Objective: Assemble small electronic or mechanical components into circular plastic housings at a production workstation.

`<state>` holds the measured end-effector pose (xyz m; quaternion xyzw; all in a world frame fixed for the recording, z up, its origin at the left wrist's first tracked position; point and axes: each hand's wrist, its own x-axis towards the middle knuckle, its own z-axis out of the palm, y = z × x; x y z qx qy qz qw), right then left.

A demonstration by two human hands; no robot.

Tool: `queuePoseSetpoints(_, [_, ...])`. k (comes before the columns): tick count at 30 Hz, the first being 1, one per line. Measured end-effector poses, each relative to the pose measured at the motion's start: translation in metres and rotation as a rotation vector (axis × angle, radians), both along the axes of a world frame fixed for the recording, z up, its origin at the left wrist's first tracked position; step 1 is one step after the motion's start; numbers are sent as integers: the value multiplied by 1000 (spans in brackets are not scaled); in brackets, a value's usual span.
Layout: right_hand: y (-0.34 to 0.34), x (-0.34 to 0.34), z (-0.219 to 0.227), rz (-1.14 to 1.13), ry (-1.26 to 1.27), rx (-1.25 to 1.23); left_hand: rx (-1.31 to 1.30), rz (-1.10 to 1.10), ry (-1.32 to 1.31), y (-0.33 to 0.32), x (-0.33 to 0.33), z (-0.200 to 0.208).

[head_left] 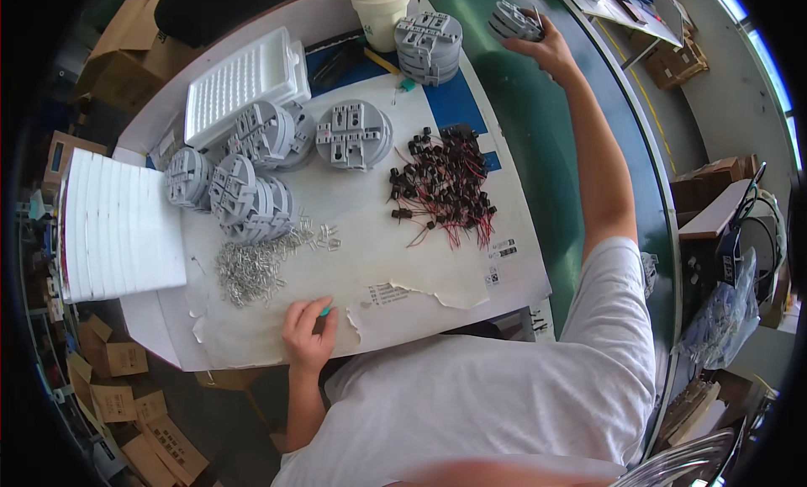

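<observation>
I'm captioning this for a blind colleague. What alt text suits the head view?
A person's right hand holds grey round pieces over a green surface, while the left hand is near a heap of small metal clips. Stacked grey discs, black parts with red wires and white trays sit on the pale worktop.

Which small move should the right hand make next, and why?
Probably set the grey round stack down on the green surface and let go: the right hand holds it out over that surface, beyond the white worktop. Whether they touch is unclear.
</observation>
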<state>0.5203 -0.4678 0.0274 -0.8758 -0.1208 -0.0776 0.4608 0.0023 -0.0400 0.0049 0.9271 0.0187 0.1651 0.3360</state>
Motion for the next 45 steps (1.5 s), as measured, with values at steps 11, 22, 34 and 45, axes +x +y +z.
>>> queuePoseSetpoints(11, [142,-226,69,392,111,-10,-66,-111,-74,10,4,0])
queuePoseSetpoints(22, [227,-241,50,288,-412,-334,-262,-81,-168,17,-8,2])
queuePoseSetpoints(34, [229,-296,98,669,-581,-210,-520,-9,-343,26,-10,1])
queuePoseSetpoints(45, [219,-337,25,483,-111,-281,-2,-203,14,29,-9,13])
